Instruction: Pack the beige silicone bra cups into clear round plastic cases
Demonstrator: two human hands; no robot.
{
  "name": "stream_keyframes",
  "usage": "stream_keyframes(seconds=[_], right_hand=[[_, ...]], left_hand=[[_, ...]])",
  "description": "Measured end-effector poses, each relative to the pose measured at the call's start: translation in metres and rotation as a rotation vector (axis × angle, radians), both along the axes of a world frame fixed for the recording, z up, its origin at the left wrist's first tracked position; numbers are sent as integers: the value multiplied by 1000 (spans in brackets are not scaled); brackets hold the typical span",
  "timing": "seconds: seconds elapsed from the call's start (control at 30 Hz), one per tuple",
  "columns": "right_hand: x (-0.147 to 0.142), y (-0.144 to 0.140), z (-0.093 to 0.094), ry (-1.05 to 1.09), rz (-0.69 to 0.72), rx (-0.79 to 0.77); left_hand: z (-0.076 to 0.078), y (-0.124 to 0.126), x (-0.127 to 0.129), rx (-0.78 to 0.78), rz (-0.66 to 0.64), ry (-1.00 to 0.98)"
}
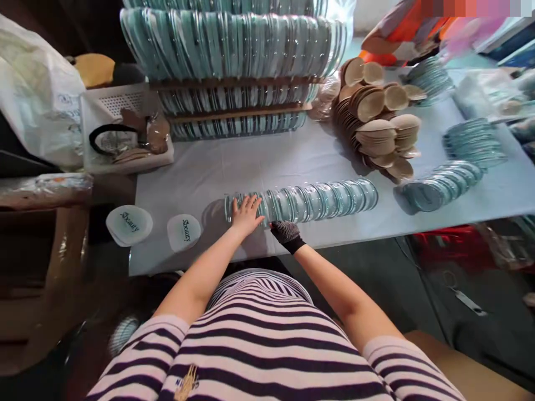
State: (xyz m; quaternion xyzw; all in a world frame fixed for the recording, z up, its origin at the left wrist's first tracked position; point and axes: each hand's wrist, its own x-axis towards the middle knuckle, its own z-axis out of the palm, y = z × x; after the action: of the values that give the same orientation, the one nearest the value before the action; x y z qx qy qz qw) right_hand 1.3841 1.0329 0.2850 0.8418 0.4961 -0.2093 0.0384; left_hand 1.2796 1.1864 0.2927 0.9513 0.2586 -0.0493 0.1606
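Your pale, flat table [200, 161] bears a long row of clear, teal-tinted, rounded, plastic-looking pieces [326, 201], its long axis running left to right near the front edge. Your bare left hand [246, 214] spreads wide over its left end; your dark-mesh-gloved right hand [286, 235], nearer the rightward remainder, meets the near side, its grip hidden, so I cannot tell.

The left hand [247, 214] and gloved right hand [287, 235] touch clear rounded pieces [324, 201].

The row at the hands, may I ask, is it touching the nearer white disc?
Apart: the head view shows tabletop between the row and the disc.
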Motion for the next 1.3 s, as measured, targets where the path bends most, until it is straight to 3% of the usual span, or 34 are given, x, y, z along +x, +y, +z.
stream_keyframes(seconds=[0.1,0.2,0.27,0.37,0.47,0.57,0.63,0.7,0.8,0.93,1.03,1.17,1.3], right_hand=[[-13,-12,-25,29,-24,-27],[-16,-17,-38,65,10,-28],[-7,-20,-34,84,30,1],[28,-11,-7,21,-22,120],[80,24,30,-131,-85,154],[120,79,52,-79,73,-160],[130,114,55,13,176,-322],[131,140,52,70,248,-378],[125,153,51,88,349,-396],[122,115,56,45,511,-226],[112,57,50,69,430,-89],[79,-17,16,129,315,-87],[50,-50,-25,166,201,-99]], left_hand=[[0,0,-2,-12,1,13],[1,0,-4,-9,-1,13],[3,0,-5,-12,6,24],[8,-5,0,-20,-1,36],[12,-17,16,-17,-65,-6],[11,-29,35,-25,-101,-4],[8,-34,43,-26,-110,15],[5,-35,46,-17,-108,23],[2,-34,45,-8,-90,22],[2,-32,43,-21,-73,32],[3,-33,44,-27,-71,66],[3,-34,46,-22,-66,85],[2,-35,45,3,-50,100]])
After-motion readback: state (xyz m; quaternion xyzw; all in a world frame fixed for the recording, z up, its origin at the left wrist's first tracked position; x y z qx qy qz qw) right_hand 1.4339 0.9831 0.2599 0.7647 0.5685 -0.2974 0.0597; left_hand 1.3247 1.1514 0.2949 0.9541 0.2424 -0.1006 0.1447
